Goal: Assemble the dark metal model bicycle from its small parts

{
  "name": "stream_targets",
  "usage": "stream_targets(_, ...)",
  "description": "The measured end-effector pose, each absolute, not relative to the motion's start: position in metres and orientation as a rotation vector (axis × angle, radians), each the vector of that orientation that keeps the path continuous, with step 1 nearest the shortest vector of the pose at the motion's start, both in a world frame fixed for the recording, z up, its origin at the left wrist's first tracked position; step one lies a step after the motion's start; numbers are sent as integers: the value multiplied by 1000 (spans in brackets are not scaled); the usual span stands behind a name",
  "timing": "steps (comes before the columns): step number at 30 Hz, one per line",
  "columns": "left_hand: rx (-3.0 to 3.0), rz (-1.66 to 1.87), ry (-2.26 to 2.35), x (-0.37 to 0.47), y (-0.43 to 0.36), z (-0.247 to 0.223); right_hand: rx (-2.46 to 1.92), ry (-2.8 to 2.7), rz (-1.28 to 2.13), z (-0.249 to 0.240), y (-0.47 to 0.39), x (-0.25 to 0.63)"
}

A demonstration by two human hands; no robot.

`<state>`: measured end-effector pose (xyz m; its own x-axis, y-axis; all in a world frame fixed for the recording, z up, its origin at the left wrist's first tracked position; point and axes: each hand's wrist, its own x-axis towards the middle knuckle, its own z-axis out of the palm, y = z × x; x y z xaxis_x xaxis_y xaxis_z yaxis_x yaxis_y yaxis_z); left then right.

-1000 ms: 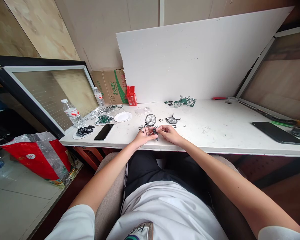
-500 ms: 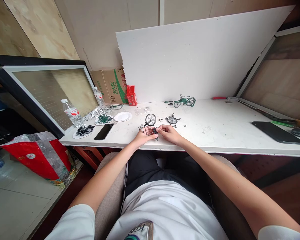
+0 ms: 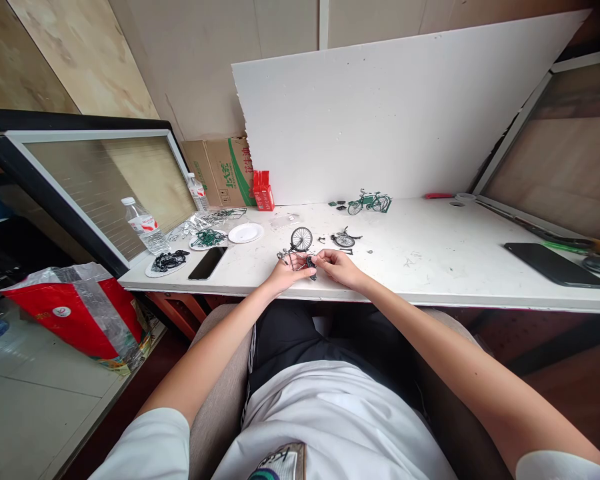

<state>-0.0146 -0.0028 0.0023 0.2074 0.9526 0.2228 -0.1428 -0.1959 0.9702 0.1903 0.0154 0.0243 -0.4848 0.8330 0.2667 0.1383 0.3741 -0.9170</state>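
Over the front of the white table, my left hand [image 3: 291, 273] is closed around a small model bicycle frame [image 3: 311, 263], dark with thin silvery bars. My right hand [image 3: 339, 267] pinches at the right side of the same piece, thumb and forefinger together; fingers hide much of it. Just beyond my hands stands a black spoked model wheel [image 3: 301, 239]. To its right lies another wheel with black parts attached [image 3: 345, 239], with tiny loose pieces around it. Farther back is a green model bicycle [image 3: 370, 202], standing upright.
At left, a black phone [image 3: 208, 263] lies beside paper plates, one with black scraps [image 3: 166, 262], one with green scraps [image 3: 208, 238]. Water bottles [image 3: 145, 227] and a small red box [image 3: 263, 191] stand behind. Another phone [image 3: 557, 265] lies at right. A white board [image 3: 390, 113] leans behind.
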Motion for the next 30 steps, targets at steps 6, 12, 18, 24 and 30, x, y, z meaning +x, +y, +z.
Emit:
stream_targets(6, 1358, 1247, 852, -14, -1, 0, -807, -1914, 1093, 21, 18, 190)
stream_targets(12, 1388, 1253, 857, -14, 1, -2, -819, -1922, 1086, 20, 19, 191)
stream_targets(18, 1399, 1256, 871, -14, 1, -2, -807, -1936, 1066, 20, 19, 190)
stream_targets(24, 1407, 1254, 877, -15, 3, -4, -799, -1951, 1049, 19, 19, 190)
stream_targets(30, 1418, 1264, 859, -15, 5, -7, -804, -1972, 1024, 19, 19, 190)
